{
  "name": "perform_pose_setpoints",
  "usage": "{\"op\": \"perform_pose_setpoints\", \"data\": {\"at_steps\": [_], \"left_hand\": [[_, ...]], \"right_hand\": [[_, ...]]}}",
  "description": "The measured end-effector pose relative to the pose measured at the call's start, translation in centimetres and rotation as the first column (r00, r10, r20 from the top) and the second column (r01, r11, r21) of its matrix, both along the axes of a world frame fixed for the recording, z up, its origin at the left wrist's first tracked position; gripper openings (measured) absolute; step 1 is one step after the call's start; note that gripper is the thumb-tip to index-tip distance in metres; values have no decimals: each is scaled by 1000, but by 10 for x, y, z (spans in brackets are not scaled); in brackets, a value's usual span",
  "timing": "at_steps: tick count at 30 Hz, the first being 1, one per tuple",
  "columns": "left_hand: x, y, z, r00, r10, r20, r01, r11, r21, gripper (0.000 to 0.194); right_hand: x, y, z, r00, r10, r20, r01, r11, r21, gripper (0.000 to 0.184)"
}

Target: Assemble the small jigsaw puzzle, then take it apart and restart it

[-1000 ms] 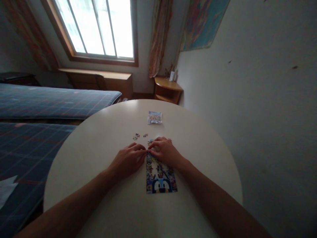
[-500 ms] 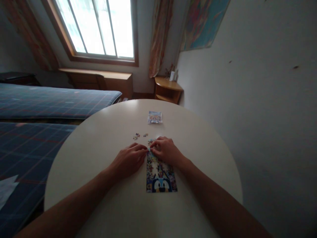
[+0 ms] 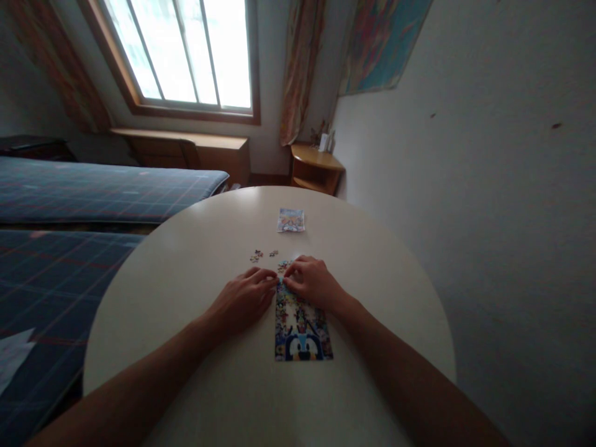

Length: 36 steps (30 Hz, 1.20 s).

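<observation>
Your left hand (image 3: 278,279) and right hand (image 3: 285,279): fingers narrowly bent, grip unclear | beneath your right: flat, glossy, rectangular puzzle (image 3: 304,338), knobbly gaps.

The room is dim, and the daylight comes from 1 window (image 3: 186,56) at the upper left, its panes washed out to near white. Soft glare sits on the far edge of the round table (image 3: 186,248), with a fainter sheen just beyond the right hand (image 3: 307,280). The tabletop turns greyer toward the near side, where the 2 forearms (image 3: 158,357) look dark. The wall (image 3: 419,205) fades from pale grey to near black at the lower right. Wide-angle distortion tilts the window frame and stretches the forearms toward the bottom corners. Fine print on the puzzle (image 3: 303,338) is soft, and the fingertips lack crisp edges.
</observation>
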<state>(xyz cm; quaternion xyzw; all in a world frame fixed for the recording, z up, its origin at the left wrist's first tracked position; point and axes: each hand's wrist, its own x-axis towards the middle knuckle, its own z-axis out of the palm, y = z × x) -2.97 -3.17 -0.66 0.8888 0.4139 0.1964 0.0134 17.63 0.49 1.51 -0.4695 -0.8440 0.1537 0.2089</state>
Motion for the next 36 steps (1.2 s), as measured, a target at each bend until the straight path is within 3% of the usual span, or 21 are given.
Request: {"op": "perform_pose_setpoints", "data": {"at_steps": [26,36], "left_hand": [[5,-5,8,997,29,-74,-31,999,-23,31],[5,-5,7,998,34,-51,-36,998,-45,31]], "right_hand": [[4,2,-3,996,89,-13,-88,996,33,6],[12,2,-3,975,219,-31,-216,974,73,8]]}}
